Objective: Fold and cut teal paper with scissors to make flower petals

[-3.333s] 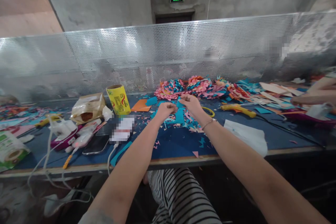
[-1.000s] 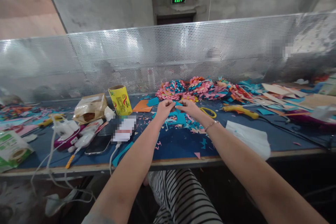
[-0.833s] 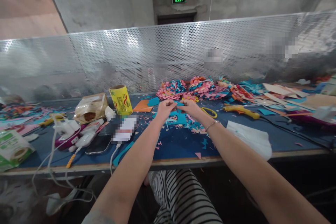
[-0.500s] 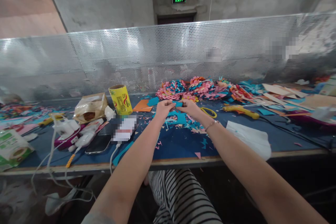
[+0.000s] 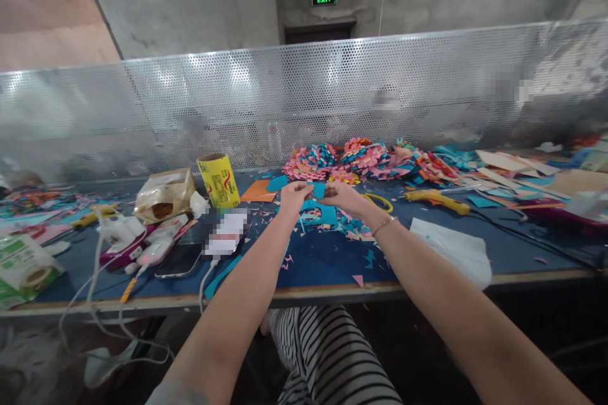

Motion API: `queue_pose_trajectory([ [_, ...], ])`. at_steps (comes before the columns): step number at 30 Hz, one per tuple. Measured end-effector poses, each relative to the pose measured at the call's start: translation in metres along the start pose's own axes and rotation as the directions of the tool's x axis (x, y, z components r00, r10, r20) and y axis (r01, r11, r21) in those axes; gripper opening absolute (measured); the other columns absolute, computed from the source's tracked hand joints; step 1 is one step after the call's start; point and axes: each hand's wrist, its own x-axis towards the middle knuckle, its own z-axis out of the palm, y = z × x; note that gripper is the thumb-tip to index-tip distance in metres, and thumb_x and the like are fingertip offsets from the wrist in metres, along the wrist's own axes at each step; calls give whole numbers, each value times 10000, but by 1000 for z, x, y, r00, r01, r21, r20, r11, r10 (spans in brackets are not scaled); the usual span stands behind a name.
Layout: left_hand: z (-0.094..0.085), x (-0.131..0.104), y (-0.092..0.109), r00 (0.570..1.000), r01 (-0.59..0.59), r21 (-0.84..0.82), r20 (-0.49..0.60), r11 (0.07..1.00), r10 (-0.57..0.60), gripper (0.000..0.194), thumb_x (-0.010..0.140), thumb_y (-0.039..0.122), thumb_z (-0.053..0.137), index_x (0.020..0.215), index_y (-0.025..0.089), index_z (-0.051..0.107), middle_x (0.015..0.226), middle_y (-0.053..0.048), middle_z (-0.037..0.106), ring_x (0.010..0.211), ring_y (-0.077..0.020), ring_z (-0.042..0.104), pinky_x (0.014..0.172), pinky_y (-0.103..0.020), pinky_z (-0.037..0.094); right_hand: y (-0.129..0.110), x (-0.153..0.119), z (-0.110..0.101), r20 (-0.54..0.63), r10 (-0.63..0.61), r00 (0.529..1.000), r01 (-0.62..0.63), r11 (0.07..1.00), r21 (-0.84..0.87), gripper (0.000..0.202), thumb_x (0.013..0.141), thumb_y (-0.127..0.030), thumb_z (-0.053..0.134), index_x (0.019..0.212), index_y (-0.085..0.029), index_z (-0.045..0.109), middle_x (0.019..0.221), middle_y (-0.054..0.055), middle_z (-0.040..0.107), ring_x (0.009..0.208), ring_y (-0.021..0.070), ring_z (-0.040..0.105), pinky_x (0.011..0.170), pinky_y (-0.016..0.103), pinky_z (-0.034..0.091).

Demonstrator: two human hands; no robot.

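Observation:
Between my two hands is a small piece of blue paper [image 5: 318,190], pinched at its sides. My left hand [image 5: 295,195] grips its left edge with the fingers closed. On the other side, my right hand [image 5: 346,196] has its thumb and fingers closed on the right edge. Just below lie more blue paper pieces [image 5: 325,214] among small blue and pink scraps. Behind my hands sit pink and blue paper flowers [image 5: 308,163]. Yellow-handled scissors [image 5: 379,203] rest beside my right hand, partly hidden by it.
To the right are a yellow glue gun [image 5: 439,200] with a black cord and a white sheet [image 5: 451,250]. On the left stand a yellow tube [image 5: 218,181], a paper bag [image 5: 165,195], phones [image 5: 179,261] and white cables. A perforated metal screen [image 5: 256,95] runs along the back.
The blue paper between my fingers has tilted, showing more of its face. My hands have barely shifted, and the things on the table stay where they were.

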Motion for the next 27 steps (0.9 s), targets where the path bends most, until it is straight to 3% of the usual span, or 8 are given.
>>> queue_pose_trajectory([
  [6, -3, -1, 3, 1000, -4, 4, -13, 1000, 4, 187, 541, 248, 720, 598, 140, 578, 515, 17, 551, 517, -93, 511, 529, -222, 406, -2, 0, 0, -100, 78, 992, -71, 995, 77, 256, 571, -292, 681, 747, -161, 548, 703, -1, 579, 689, 124, 548, 660, 273, 450],
  [10, -3, -2, 2, 996, 8, 37, 91, 999, -12, 225, 539, 293, 728, 615, 149, 573, 534, 28, 539, 527, -87, 503, 527, -217, 411, 4, 4, -2, -142, 62, 988, -42, 989, 142, 273, 624, -407, 655, 736, -170, 577, 684, -9, 561, 674, 110, 533, 667, 271, 471],
  [13, -2, -3, 2, 991, -11, 115, 137, 993, -5, 227, 553, 304, 725, 643, 146, 589, 574, 17, 564, 550, -98, 521, 542, -231, 433, 9, 6, -3, -142, 72, 987, -54, 990, 127, 300, 601, -442, 668, 700, -168, 597, 619, -21, 529, 615, 98, 507, 607, 249, 470],
  [18, -1, -3, 2, 993, 2, 148, 114, 989, -19, 204, 575, 237, 715, 718, 139, 606, 631, -12, 610, 582, -123, 566, 564, -260, 475, 10, 5, -4, -136, 107, 985, -91, 989, 119, 317, 567, -439, 696, 690, -160, 610, 604, -11, 541, 592, 96, 508, 561, 231, 450],
  [23, 2, -1, -2, 988, -1, 124, 151, 992, -18, 124, 601, 199, 689, 676, 138, 612, 603, -3, 606, 584, -116, 568, 634, -281, 500, 6, 4, -2, -217, 69, 974, -71, 997, -2, 324, 556, -441, 693, 604, -165, 531, 543, -33, 483, 520, 79, 445, 521, 231, 412],
  [27, 6, -7, 2, 988, -3, 107, 156, 994, -13, 132, 661, 274, 644, 664, 144, 622, 600, 1, 580, 600, -116, 547, 633, -278, 500, 5, 6, -2, -242, 38, 970, -47, 998, -34, 385, 522, -482, 697, 578, -176, 470, 524, -51, 441, 500, 76, 409, 498, 231, 377],
])
